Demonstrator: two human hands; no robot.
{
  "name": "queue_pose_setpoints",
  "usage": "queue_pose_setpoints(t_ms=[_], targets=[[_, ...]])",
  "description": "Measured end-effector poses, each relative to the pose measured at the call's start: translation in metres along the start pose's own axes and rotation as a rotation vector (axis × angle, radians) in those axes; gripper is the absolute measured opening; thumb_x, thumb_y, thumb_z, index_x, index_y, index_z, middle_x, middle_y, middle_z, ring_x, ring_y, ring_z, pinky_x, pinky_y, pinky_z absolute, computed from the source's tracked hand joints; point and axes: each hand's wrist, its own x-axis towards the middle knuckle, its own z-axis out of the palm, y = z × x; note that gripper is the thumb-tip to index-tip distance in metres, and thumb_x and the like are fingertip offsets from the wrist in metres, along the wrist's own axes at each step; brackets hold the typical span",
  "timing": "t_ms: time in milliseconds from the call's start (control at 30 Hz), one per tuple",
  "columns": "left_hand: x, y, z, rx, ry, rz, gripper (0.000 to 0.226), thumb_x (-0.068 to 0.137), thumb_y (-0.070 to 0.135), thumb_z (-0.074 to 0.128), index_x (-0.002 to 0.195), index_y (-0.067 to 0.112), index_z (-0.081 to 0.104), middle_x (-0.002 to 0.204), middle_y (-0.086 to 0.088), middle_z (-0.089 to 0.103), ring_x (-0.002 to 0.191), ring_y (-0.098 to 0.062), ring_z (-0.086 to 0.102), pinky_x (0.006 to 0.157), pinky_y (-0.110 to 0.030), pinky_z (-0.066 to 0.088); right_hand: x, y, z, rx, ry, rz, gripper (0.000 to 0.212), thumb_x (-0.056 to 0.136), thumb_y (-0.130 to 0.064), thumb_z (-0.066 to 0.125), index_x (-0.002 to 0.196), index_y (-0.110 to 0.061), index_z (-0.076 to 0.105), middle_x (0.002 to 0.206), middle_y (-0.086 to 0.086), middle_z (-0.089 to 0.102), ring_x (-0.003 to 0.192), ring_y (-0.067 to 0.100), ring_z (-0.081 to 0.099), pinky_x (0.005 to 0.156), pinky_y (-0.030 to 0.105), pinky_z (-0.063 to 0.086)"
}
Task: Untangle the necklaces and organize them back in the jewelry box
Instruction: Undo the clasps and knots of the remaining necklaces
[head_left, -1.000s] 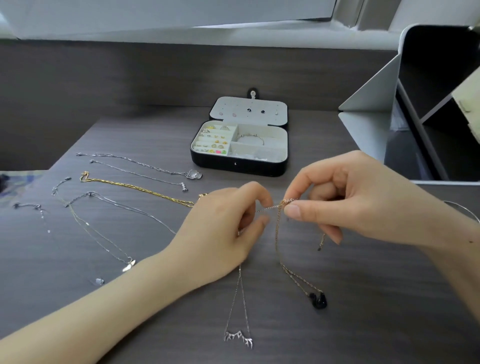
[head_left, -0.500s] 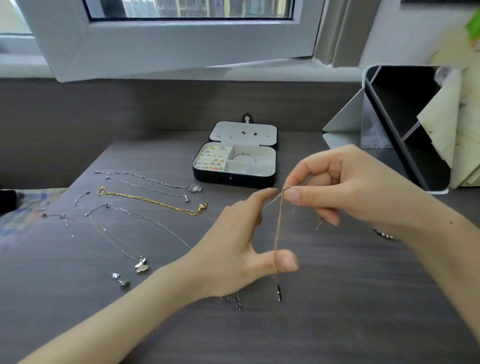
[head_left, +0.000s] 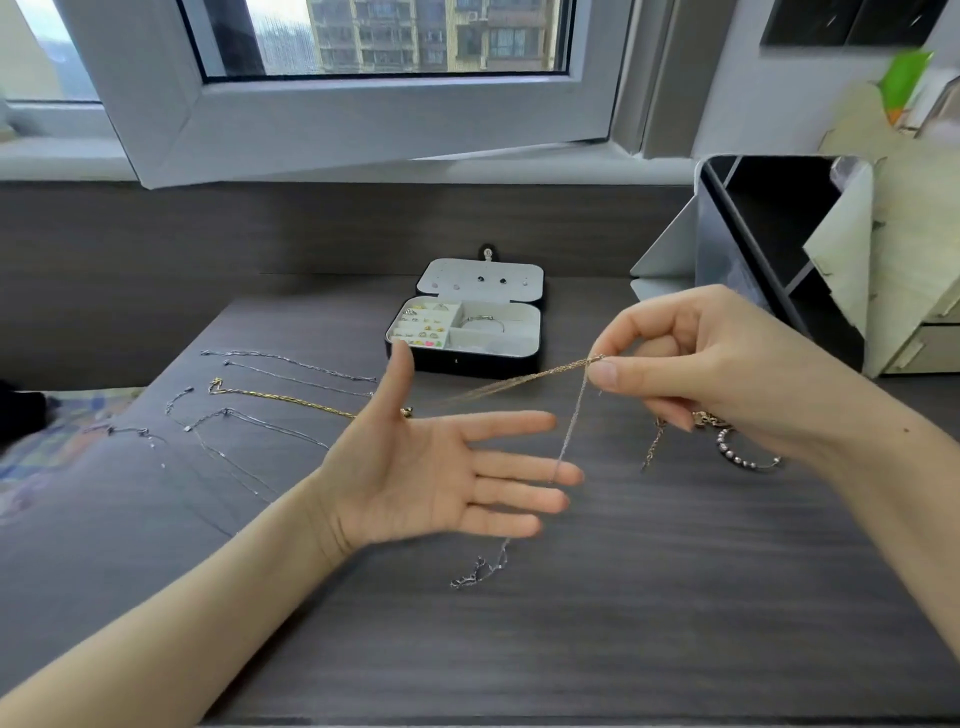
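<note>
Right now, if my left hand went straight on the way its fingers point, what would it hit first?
Probably the thin silver chain pinched by your right hand, hanging just off the fingertips of your left hand. Depth is unclear; it might slip past.

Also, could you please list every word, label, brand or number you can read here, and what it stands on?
There are none to read. The jewelry box, the window frame and the desk organizer show no lettering, and the buildings outside show no legible sign.
</note>
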Motion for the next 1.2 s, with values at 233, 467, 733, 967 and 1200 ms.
queue_pose_setpoints(t_ms=[233,467,733,967,1200], targets=[[0.009,0.007,0.0,0.191,0.509,-0.18,0.087,0.084,0.072,0.033,0.117,-0.004,0.062,0.081,-0.017,0.069,0.065,-0.022,0.062,0.066,-0.031,0.053,0.001,0.022,0.0,-0.23,-0.033,0.18,0.01,0.083,-0.022,0.068,0.074,-0.018,0.068,0.04,0.004,0.05,0.042,0.014,0.033,0.05,0.023,0.033],[0.023,0.006,0.027,0.889,0.775,-0.284,0.031,0.079,0.038,0.062,0.087,0.009,0.067,0.055,0.001,0.056,0.043,-0.006,0.039,0.044,-0.014,0.031,-0.002,0.037,-0.005,-0.328,-0.053,0.342,0.012,0.083,-0.026,0.068,0.073,-0.02,0.068,0.04,0.001,0.052,0.042,0.014,0.033,0.052,0.027,0.033],[0.009,0.015,0.037,1.302,0.856,-0.195,0.023,0.077,0.039,0.074,0.072,0.017,0.071,0.054,0.005,0.052,0.054,-0.011,0.038,0.051,-0.018,0.029,-0.01,0.03,-0.006,-0.124,-0.162,0.431,0.01,0.079,-0.019,0.071,0.074,-0.01,0.07,0.038,0.003,0.047,0.036,0.004,0.038,0.042,0.01,0.034],[-0.016,0.017,0.035,1.459,0.889,-0.065,0.026,0.064,0.054,0.064,0.07,0.029,0.067,0.085,0.008,0.07,0.07,-0.014,0.058,0.071,-0.031,0.044,-0.005,0.016,-0.002,-0.125,-0.291,0.294,0.007,0.079,-0.023,0.069,0.076,-0.017,0.07,0.045,0.003,0.055,0.043,0.008,0.041,0.047,0.014,0.034],[-0.021,0.008,0.035,0.9,0.887,0.16,0.011,0.067,0.016,0.067,0.059,0.01,0.068,0.083,-0.018,0.068,0.071,-0.019,0.064,0.055,-0.022,0.05,0.018,0.012,-0.002,-0.332,-0.252,0.093,0.011,0.087,-0.019,0.06,0.082,-0.024,0.068,0.05,0.0,0.061,0.045,0.008,0.041,0.046,0.013,0.031]])
